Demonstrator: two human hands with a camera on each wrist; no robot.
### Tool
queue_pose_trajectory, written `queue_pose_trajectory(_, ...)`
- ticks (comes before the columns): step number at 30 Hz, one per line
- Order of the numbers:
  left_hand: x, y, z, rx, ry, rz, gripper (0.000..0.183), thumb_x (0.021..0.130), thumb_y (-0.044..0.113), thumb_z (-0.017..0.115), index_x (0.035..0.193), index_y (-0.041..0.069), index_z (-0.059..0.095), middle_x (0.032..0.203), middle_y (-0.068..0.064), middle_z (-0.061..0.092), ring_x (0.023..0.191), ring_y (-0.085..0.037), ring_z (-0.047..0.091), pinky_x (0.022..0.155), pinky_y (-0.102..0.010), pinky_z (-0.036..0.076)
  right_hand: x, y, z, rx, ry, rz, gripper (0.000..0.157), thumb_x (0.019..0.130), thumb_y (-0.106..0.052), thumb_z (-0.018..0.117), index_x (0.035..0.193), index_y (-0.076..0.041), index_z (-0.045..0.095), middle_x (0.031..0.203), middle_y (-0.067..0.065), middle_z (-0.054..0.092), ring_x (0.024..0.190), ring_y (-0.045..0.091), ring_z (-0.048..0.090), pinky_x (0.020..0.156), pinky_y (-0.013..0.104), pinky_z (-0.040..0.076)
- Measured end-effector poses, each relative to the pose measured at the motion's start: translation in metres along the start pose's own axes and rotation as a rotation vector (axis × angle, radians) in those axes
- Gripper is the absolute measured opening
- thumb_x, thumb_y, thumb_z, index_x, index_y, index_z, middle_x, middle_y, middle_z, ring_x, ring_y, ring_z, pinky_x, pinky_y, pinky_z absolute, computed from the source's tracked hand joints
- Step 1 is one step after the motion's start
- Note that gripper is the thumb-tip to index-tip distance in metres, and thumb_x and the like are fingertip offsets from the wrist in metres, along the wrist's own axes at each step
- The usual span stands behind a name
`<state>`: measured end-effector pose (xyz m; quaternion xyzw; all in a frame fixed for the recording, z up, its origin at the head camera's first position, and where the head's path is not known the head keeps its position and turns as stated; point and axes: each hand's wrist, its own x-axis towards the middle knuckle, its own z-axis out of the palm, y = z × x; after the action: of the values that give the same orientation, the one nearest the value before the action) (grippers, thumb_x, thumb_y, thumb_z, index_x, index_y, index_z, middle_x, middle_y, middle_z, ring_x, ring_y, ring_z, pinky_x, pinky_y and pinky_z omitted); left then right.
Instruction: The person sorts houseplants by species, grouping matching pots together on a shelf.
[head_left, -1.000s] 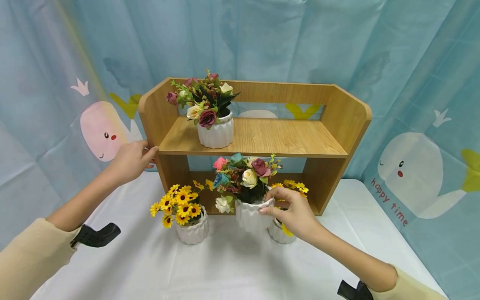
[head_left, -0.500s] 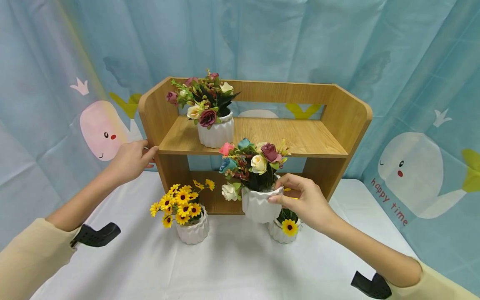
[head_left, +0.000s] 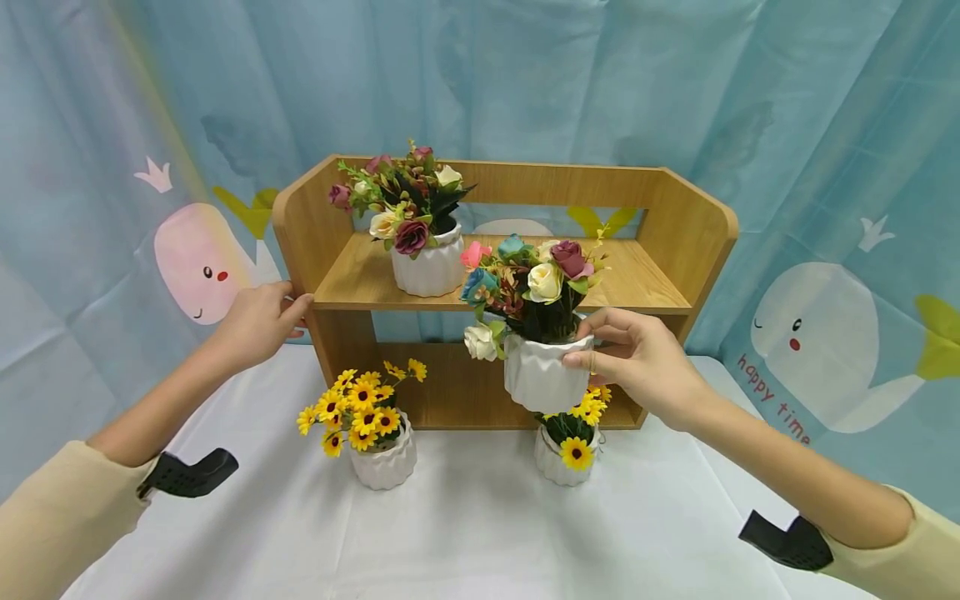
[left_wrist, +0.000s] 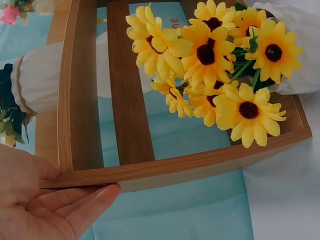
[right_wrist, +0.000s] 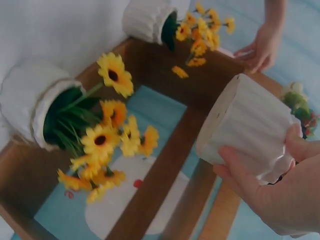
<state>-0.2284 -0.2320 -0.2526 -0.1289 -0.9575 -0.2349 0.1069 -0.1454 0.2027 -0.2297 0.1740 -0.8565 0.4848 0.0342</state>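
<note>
My right hand [head_left: 633,358] pinches the rim of a white ribbed flowerpot [head_left: 547,375], thumb outside and fingers at the back. Mixed artificial roses [head_left: 536,287] in pink, blue, cream and mauve fill it. The pot hangs upright in front of the wooden shelf's [head_left: 495,304] upper board edge; its underside shows in the right wrist view. My left hand [head_left: 262,321] holds the shelf's left side panel [left_wrist: 120,174], thumb on one face and fingers on the other. On the upper board, at left, stands another white pot [head_left: 429,265] with mauve and cream roses.
Two white pots with yellow sunflowers stand on the white tablecloth [head_left: 480,533] before the lower shelf: a left pot [head_left: 386,462] and a right pot [head_left: 558,465], the latter below the held pot. A blue curtain [head_left: 540,75] with whale prints hangs behind the shelf.
My right hand has raised the rose pot and carried it rightward, from near the lower compartment to the upper board's height. My left hand has stayed on the side panel.
</note>
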Motion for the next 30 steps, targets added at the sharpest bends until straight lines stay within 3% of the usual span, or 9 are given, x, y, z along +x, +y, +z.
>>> queue_pose_trajectory(10, 0.0, 0.001, -0.001, -0.006, -0.011, -0.004, 0.044, 0.108, 0.023, 0.044, 0.117, -0.019, 0.055, 0.097, -0.033, 0.069, 0.075, -0.036, 0.073, 0.065, -0.042, 0.06, 0.013, -0.018, -0.021, 0.015, 0.003, 0.003, 0.032, 0.092, -0.019, 0.075, 0.11, 0.002, 0.059, 0.113, 0.014, 0.068, 0.091, 0.013, 0.071, 0.079, 0.04, 0.061)
queue_pose_trajectory(24, 0.001, -0.001, -0.005, -0.013, -0.032, -0.024, 0.046, 0.108, 0.026, 0.045, 0.119, -0.018, 0.054, 0.098, -0.032, 0.07, 0.079, -0.036, 0.073, 0.067, -0.043, 0.06, 0.041, -0.026, -0.037, -0.011, 0.057, -0.019, 0.031, 0.093, -0.019, 0.073, 0.109, 0.002, 0.057, 0.143, 0.014, 0.054, 0.087, 0.008, 0.071, 0.075, 0.035, 0.062)
queue_pose_trajectory(30, 0.002, 0.001, -0.005, -0.019, -0.035, -0.031, 0.047, 0.108, 0.025, 0.046, 0.12, -0.019, 0.054, 0.098, -0.033, 0.07, 0.078, -0.035, 0.073, 0.066, -0.041, 0.06, 0.054, -0.025, -0.04, 0.013, 0.104, 0.016, 0.028, 0.093, -0.019, 0.073, 0.11, -0.001, 0.058, 0.128, 0.018, 0.062, 0.086, 0.013, 0.07, 0.077, 0.039, 0.061)
